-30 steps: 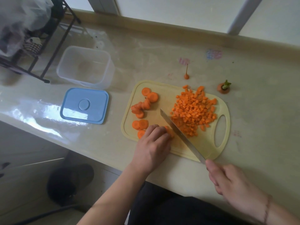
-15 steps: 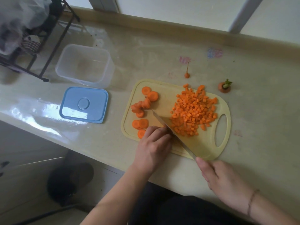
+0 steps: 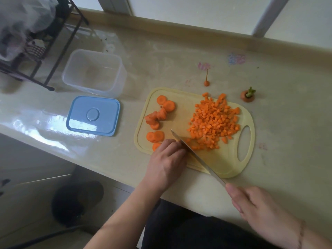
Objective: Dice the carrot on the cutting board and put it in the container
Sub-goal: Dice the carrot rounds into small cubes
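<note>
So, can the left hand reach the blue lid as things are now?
Probably yes. The left hand lies at the cutting board's near left edge, and the blue lid lies further left on bare counter with nothing between. The hand must first let go of the carrot piece.

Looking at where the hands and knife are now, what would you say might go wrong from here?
1. The long steel knife runs right beside the curled fingers of the left hand, so a slip might nick them.
2. The heap of diced orange carrot cubes reaches the far edge of the pale yellow plastic cutting board; pieces may scatter onto the counter.
</note>
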{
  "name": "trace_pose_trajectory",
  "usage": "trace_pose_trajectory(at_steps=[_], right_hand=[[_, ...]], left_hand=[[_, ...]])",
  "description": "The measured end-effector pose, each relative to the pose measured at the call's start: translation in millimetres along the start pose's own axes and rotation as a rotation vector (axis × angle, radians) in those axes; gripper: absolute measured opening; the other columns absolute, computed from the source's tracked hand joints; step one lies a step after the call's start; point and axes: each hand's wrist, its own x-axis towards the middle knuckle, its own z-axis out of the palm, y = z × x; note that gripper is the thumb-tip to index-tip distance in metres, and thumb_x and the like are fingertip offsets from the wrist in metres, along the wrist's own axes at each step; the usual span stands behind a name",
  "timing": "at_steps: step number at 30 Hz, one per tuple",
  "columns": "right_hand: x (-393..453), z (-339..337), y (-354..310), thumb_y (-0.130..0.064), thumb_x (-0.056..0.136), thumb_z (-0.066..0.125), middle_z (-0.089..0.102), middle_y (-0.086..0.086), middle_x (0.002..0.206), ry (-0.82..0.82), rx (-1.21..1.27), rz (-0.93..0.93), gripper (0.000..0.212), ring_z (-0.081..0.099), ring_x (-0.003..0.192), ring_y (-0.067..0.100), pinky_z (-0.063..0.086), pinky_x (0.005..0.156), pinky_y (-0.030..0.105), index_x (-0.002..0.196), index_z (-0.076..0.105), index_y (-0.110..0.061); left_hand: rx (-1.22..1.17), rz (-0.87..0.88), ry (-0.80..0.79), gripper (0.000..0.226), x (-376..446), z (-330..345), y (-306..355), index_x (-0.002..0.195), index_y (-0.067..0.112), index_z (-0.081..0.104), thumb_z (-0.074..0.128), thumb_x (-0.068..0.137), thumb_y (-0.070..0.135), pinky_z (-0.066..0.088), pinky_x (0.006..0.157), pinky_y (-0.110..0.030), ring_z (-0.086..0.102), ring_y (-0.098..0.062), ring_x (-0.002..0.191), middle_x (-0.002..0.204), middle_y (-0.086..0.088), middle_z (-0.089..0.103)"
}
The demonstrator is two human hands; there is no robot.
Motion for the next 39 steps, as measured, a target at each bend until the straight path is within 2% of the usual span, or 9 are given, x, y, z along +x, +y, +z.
trace_pose_trajectory(at_steps=[4, 9, 12, 15, 18, 24, 28, 34, 39], right_hand=[[6, 9, -3, -0.1, 0.06, 0.009, 0.04, 0.002, 0.049, 0.029, -0.039, -0.003, 0.098, 0.038, 0.046, 0.008, 0.044, 0.058, 0.035, 0.059, 0.038, -0.007], [29, 16, -20, -0.084, 0.079, 0.014, 0.034, -0.001, 0.045, 0.034, -0.025, -0.025, 0.075, 0.034, 0.042, 0.009, 0.036, 0.053, 0.033, 0.055, 0.037, -0.016], [28, 12, -23, -0.076, 0.079, 0.022, 0.031, -0.003, 0.044, 0.016, 0.048, -0.009, 0.064, 0.029, 0.039, 0.008, 0.03, 0.049, 0.028, 0.054, 0.036, -0.019], [16, 4, -19, -0.086, 0.076, 0.02, 0.031, -0.004, 0.041, -0.019, 0.112, 0.036, 0.074, 0.028, 0.036, 0.008, 0.026, 0.042, 0.018, 0.05, 0.037, -0.019], [7, 1, -16, -0.097, 0.063, 0.02, 0.034, -0.003, 0.041, -0.029, 0.101, 0.013, 0.08, 0.032, 0.038, 0.007, 0.029, 0.044, 0.017, 0.053, 0.041, -0.02], [2, 7, -4, -0.101, 0.059, 0.015, 0.035, -0.001, 0.05, 0.007, 0.007, -0.012, 0.095, 0.034, 0.047, 0.007, 0.036, 0.053, 0.031, 0.063, 0.037, -0.009], [6, 13, -3, -0.099, 0.062, 0.011, 0.037, -0.001, 0.049, 0.026, -0.028, -0.003, 0.093, 0.036, 0.046, 0.008, 0.041, 0.054, 0.033, 0.059, 0.035, -0.01], [26, 21, -17, -0.086, 0.072, 0.015, 0.036, -0.001, 0.046, 0.03, 0.0, -0.048, 0.074, 0.035, 0.042, 0.008, 0.034, 0.05, 0.027, 0.055, 0.037, -0.018], [24, 6, -8, -0.09, 0.07, 0.019, 0.033, -0.003, 0.042, 0.062, 0.035, -0.011, 0.076, 0.031, 0.039, 0.008, 0.03, 0.047, 0.026, 0.052, 0.035, -0.017]], left_hand=[[-0.012, -0.019, 0.029, 0.007, -3, 2, 1, 0.095, 0.004, 0.077, 0.072, 0.091, 0.008, 0.052, 0.085, -0.035, 0.064, -0.028, 0.095, 0.103, -0.009, 0.072], [-0.01, -0.021, 0.034, 0.007, -3, 5, 1, 0.093, 0.004, 0.077, 0.07, 0.092, 0.008, 0.052, 0.083, -0.035, 0.064, -0.029, 0.093, 0.103, -0.007, 0.072], [-0.01, 0.003, 0.012, 0.007, -2, 1, -1, 0.093, 0.004, 0.076, 0.071, 0.091, 0.008, 0.053, 0.082, -0.037, 0.063, -0.03, 0.093, 0.101, -0.009, 0.071], [0.002, 0.02, 0.013, 0.007, -5, -2, -2, 0.094, 0.002, 0.076, 0.074, 0.09, 0.008, 0.054, 0.081, -0.038, 0.063, -0.031, 0.093, 0.098, -0.01, 0.069], [-0.008, 0.025, 0.029, 0.007, -9, -3, -4, 0.094, 0.001, 0.075, 0.072, 0.091, 0.007, 0.053, 0.081, -0.04, 0.063, -0.033, 0.091, 0.097, -0.011, 0.069], [-0.041, -0.002, 0.008, 0.014, -6, -2, -4, 0.097, 0.001, 0.076, 0.066, 0.096, 0.012, 0.054, 0.081, -0.039, 0.063, -0.029, 0.093, 0.101, -0.011, 0.071], [-0.06, -0.014, 0.04, 0.026, -4, -2, -2, 0.095, 0.002, 0.077, 0.058, 0.102, 0.018, 0.055, 0.083, -0.035, 0.066, -0.027, 0.094, 0.101, -0.01, 0.073], [-0.061, 0.002, 0.003, 0.021, -7, 0, -5, 0.097, 0.002, 0.076, 0.061, 0.1, 0.015, 0.054, 0.086, -0.035, 0.065, -0.028, 0.099, 0.104, -0.01, 0.072], [-0.021, 0.034, 0.004, 0.011, -6, 0, -8, 0.097, 0.003, 0.074, 0.066, 0.095, 0.011, 0.054, 0.077, -0.039, 0.063, -0.03, 0.093, 0.101, -0.01, 0.069]])
